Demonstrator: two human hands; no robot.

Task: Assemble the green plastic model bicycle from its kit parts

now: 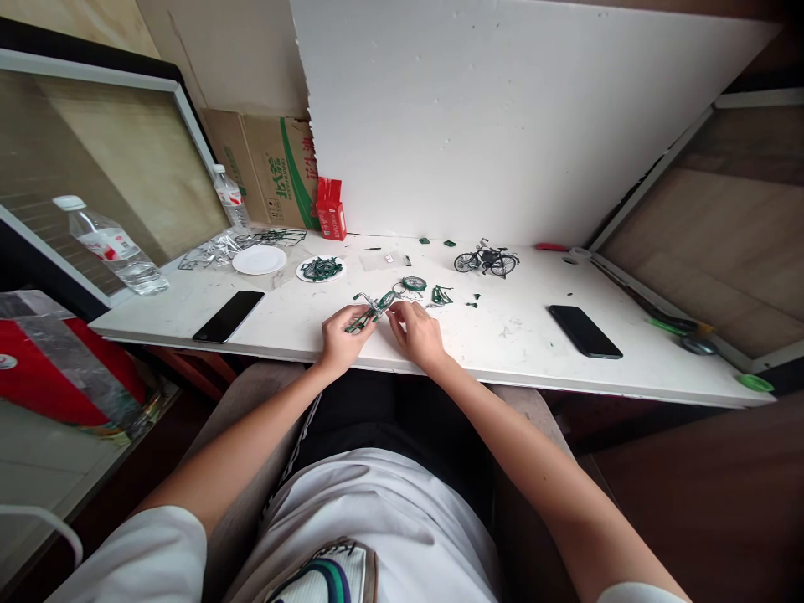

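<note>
Over the front of the table, my left hand (341, 337) is closed round a green model bicycle (380, 303), partly assembled and held tilted. Thumb and fingers of my right hand (417, 332) are closed together against its right side; whether a small part sits between them is hidden. Just beyond lies a loose green wheel (414, 284). To its right rest a green frame-like part (441, 296) and a few tiny green pieces (474, 301). A finished black model bicycle (486, 260) stands upright farther back.
A plate of green parts (321, 268), a white plate (259, 260) and clear sprues (217, 249) lie left. Bottles (119, 251), a red box (331, 209) and a carton (276, 172) stand behind. A tablet (229, 316) lies left, a black phone (584, 331) right.
</note>
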